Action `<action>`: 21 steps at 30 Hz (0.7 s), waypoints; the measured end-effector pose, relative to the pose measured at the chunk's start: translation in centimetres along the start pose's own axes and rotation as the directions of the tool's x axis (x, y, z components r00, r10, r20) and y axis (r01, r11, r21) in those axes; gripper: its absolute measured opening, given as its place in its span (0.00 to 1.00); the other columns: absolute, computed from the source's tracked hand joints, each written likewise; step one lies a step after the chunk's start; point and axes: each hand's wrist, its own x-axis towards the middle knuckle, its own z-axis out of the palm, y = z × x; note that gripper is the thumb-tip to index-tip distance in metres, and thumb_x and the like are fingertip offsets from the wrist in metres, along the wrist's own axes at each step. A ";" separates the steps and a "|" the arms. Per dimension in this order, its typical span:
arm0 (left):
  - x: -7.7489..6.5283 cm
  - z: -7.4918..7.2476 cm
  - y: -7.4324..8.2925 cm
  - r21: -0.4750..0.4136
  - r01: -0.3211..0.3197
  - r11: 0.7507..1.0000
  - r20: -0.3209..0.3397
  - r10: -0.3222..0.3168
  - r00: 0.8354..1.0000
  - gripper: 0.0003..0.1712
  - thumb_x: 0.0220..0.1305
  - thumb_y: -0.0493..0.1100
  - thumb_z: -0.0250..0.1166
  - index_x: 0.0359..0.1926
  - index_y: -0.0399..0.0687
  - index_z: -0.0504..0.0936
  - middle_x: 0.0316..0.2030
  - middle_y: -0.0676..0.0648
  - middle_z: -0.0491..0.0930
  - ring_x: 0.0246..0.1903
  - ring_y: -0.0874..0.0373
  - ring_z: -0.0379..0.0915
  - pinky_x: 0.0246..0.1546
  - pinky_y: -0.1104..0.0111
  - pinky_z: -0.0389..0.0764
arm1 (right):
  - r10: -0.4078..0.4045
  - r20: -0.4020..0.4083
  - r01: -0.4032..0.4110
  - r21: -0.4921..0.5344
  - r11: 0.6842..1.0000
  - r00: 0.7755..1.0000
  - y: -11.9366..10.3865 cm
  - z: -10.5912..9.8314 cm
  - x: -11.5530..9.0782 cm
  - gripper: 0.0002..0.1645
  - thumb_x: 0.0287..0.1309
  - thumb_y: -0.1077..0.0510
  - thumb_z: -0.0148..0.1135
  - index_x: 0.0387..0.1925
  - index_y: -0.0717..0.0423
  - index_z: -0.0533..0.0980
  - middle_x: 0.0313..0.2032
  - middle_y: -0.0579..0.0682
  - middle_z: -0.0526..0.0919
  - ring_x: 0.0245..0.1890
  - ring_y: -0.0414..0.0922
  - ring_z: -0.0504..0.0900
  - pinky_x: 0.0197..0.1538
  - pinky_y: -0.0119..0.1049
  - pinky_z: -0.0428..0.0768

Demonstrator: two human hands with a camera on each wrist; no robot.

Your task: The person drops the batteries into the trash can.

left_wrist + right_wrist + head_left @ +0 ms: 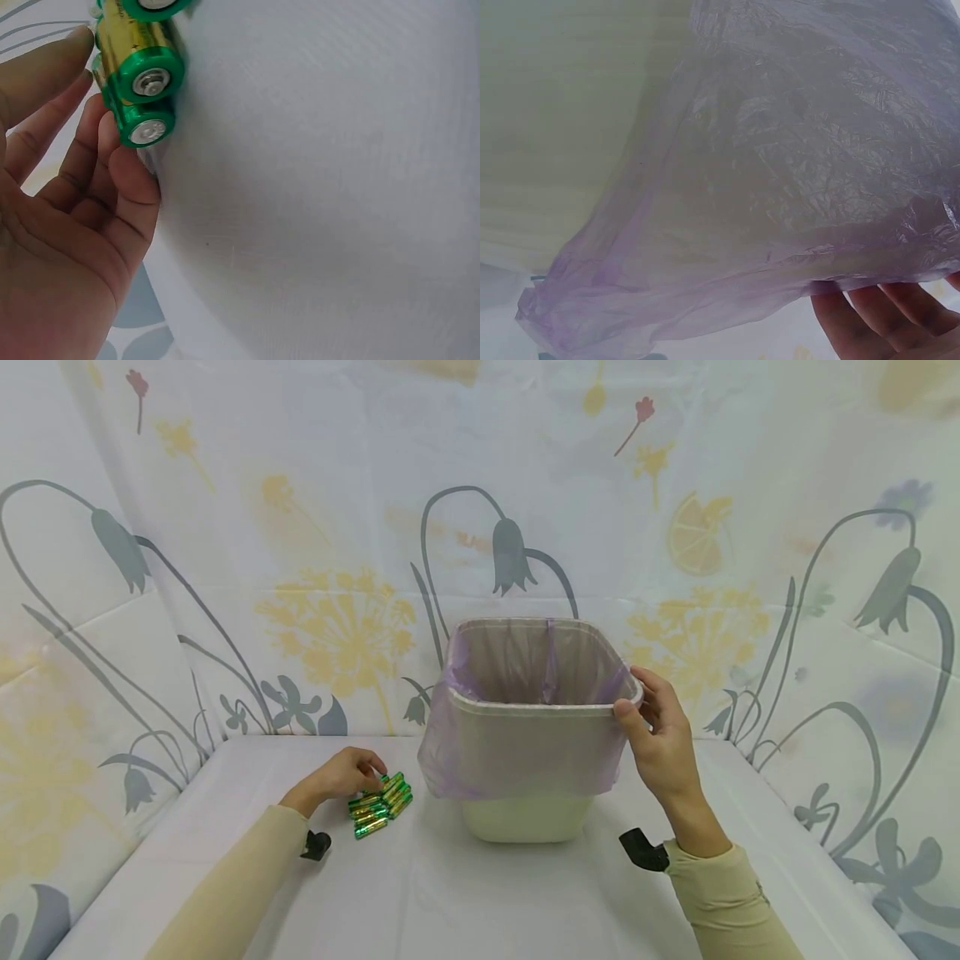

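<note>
Several green and gold batteries (380, 804) lie together on the white table. My left hand (343, 777) is at their far left side, its fingertips touching or very near them. In the left wrist view, the thumb and bent fingers of that hand (67, 202) stand apart beside battery ends (148, 133). A cream trash bin (528, 820) stands upright, lined with a thin, translucent purple bag (525, 752) folded over its rim. With thumb and fingers, my right hand (663, 739) grips the bin's right front rim corner. The right wrist view shows the fingers (889, 319) against the bag.
The white table (420, 902) meets a cloth backdrop (480, 460) printed with flowers, which rises behind it and on both sides. A black wrist camera (643, 850) sits on the right wrist and another (317, 845) on the left.
</note>
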 end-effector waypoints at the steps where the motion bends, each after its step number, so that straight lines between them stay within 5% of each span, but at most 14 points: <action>1: 0.0 0.0 0.0 0.000 0.004 1.000 0.000 -0.004 1.000 0.11 0.56 0.34 0.67 0.42 0.37 0.81 0.26 0.47 0.74 0.25 0.58 0.67 0.26 0.67 0.70 | 0.001 0.000 -0.001 -0.001 1.000 1.000 0.0 0.0 0.0 0.29 0.64 0.62 0.56 0.66 0.52 0.65 0.56 0.55 0.73 0.51 0.42 0.74 0.49 0.25 0.72; 21: -0.3 -0.4 -0.1 0.073 0.032 0.997 -0.026 -0.030 0.999 0.10 0.59 0.31 0.62 0.43 0.37 0.80 0.30 0.45 0.74 0.28 0.55 0.69 0.28 0.67 0.72 | 0.008 -0.002 -0.008 -0.002 1.000 1.000 0.0 0.0 -0.1 0.29 0.64 0.62 0.56 0.66 0.51 0.65 0.56 0.53 0.74 0.51 0.42 0.74 0.49 0.24 0.72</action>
